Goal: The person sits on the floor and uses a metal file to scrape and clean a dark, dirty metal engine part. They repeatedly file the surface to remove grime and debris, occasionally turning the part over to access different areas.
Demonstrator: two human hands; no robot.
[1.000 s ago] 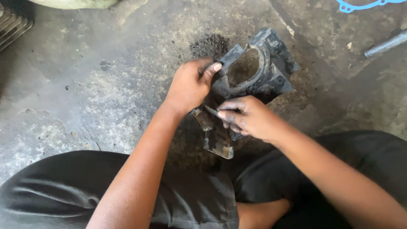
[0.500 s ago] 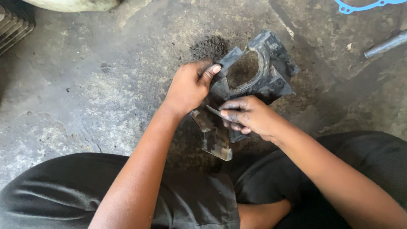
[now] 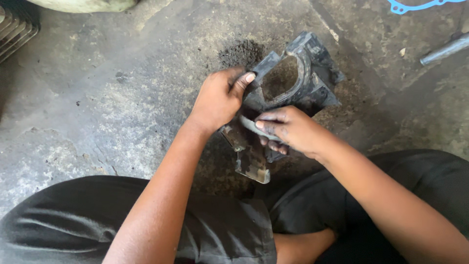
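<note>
A dirty dark housing part point(image 3: 298, 78) with a round hollow lies tilted on the concrete floor in front of my knees. My left hand point(image 3: 220, 98) grips its left edge, thumb on the rim. My right hand point(image 3: 288, 129) pinches a thin flat metal blade point(image 3: 251, 126) and presses its tip against the part's lower, rust-stained flange point(image 3: 251, 164). A small heap of black scraped dirt point(image 3: 242, 51) sits on the floor just behind my left hand.
A grey metal rod point(image 3: 444, 49) lies at the right edge and a blue gasket point(image 3: 415, 6) at the top right. A finned metal piece point(image 3: 14, 27) is at the top left, a pale object point(image 3: 83, 4) beside it. My dark trouser legs fill the bottom.
My right hand has moved slightly up and left, turning the blade flatter against the part. The left hand and the part have hardly moved.
</note>
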